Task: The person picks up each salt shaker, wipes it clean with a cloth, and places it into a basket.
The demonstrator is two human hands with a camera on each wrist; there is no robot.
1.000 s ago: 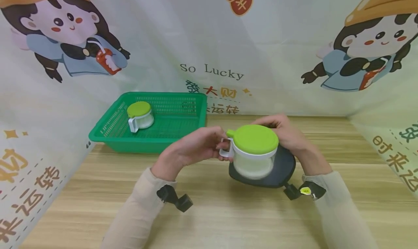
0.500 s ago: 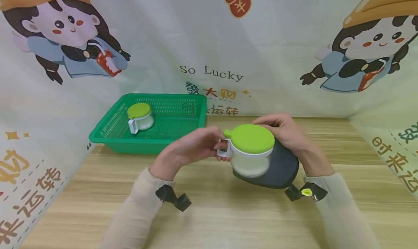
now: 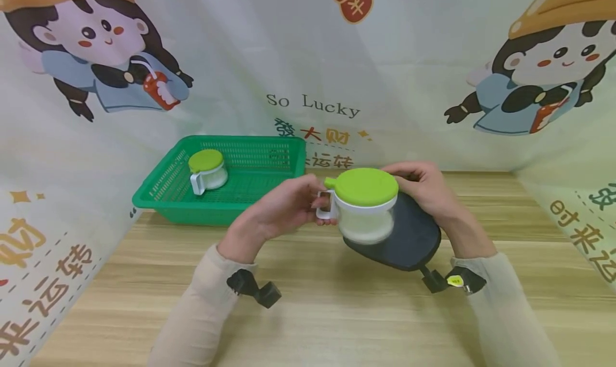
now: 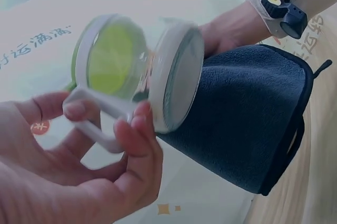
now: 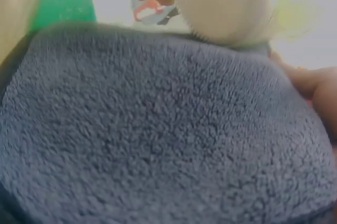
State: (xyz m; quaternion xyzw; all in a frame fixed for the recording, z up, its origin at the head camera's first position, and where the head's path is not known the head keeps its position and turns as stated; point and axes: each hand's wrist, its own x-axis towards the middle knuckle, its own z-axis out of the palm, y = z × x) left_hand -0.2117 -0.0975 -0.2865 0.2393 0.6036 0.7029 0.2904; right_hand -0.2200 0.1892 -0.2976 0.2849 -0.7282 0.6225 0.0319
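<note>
A clear seasoning jar (image 3: 366,225) with a bright green lid and a white handle is held up above the table. My left hand (image 3: 289,206) grips it by the handle (image 4: 108,144), fingers curled through and around it. My right hand (image 3: 425,188) holds a dark grey-blue fleecy cloth (image 3: 414,238) at the jar's right and far side; the jar hides some of its fingers. In the left wrist view the jar lies tilted across the picture, its base towards the cloth. Fleece fills most of the right wrist view, with the jar blurred at the top.
A green plastic basket (image 3: 231,216) stands at the back left of the wooden table (image 3: 308,313). Inside its left part sits a similar green-lidded jar (image 3: 208,171). A printed cloth backdrop (image 3: 231,62) rises behind and on both sides.
The jar has risen a little and shifted left, along with my left hand. My right hand has moved slightly up and right, and more of the cloth shows beside the jar.
</note>
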